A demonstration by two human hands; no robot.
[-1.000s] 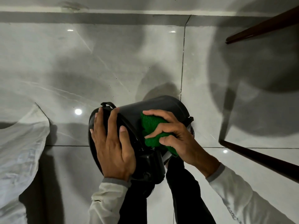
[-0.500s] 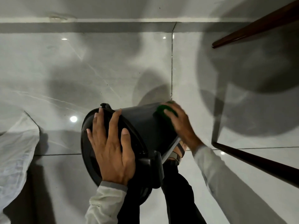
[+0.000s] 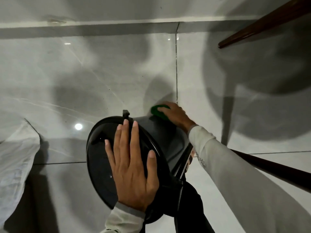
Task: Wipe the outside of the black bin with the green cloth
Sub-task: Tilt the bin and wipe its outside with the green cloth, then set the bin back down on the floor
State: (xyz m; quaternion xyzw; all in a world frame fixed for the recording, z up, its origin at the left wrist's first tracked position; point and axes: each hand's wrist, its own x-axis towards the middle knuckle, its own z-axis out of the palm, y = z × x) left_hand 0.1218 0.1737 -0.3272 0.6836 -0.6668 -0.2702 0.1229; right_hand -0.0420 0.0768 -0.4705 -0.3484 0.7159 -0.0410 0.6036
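The black bin (image 3: 161, 137) lies tipped on its side low in the middle of the head view, lid end towards me and base pointing away. My left hand (image 3: 133, 167) is pressed flat on the glossy lid, fingers spread. My right hand (image 3: 176, 115) reaches over the far end of the bin's wall and presses the green cloth (image 3: 159, 111) against it. Only a small part of the cloth shows under my fingers. Black-trousered legs under the bin hide its lower side.
Glossy grey floor tiles (image 3: 84, 78) lie all around. A white crumpled sheet (image 3: 15, 158) covers the floor at the left. Dark wooden furniture legs (image 3: 276, 169) cross at the right, another (image 3: 262, 22) at the top right. A wall skirting (image 3: 101, 24) runs along the back.
My right hand slid the green cloth from the near part of the bin's wall out to its far end. The bin turned so its lid faces me more, my left hand staying on it.
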